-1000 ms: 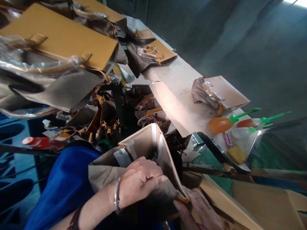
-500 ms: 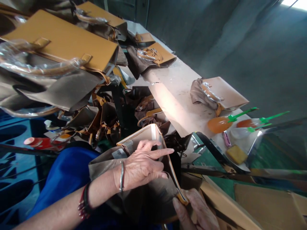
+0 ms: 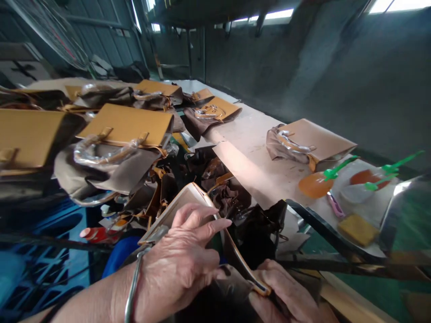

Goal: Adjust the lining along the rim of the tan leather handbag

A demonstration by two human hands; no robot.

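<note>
Brown handbag with tan-edged rim [image 3: 177, 207] is low in the frame, in front of the person, mouth facing up, tilted. Pale lining visible on the far inner wall; front part mostly hidden by the hands.

Right hand [image 3: 286, 294]: grip narrow, thumb and fingers pinched on the near right corner of the rim. Left hand [image 3: 183, 255]: over the bag's mouth, fingers loosely spread and part bent, two fingertips by the right-hand rim. Can't tell if its grip holds anything; underside hidden. Metal bangle [image 3: 132, 289] on that wrist.

Beyond the bag: table [image 3: 247, 123], running away to the upper left. On it, right side, a beige handbag [image 3: 323, 139] on its side, wrapped handles facing the person. Just beside it, an orange-filled bottle [image 3: 314, 185] with green nozzle, lying over. Two more green-nozzled bottles further right: one reddish [image 3: 363, 176], one clear [image 3: 355, 193]. Pink-handled tool [image 3: 335, 205] and yellow sponge [image 3: 358, 229] are near them, closer to the person.

Left: tan-flapped handbag [image 3: 129, 122], handles in clear plastic, more like it around. Below: blue plastic pallet [image 3: 72, 253], red bottle [image 3: 94, 234] near it. Heap of dark brown bags [image 3: 232, 197] sits just past the worked bag.
</note>
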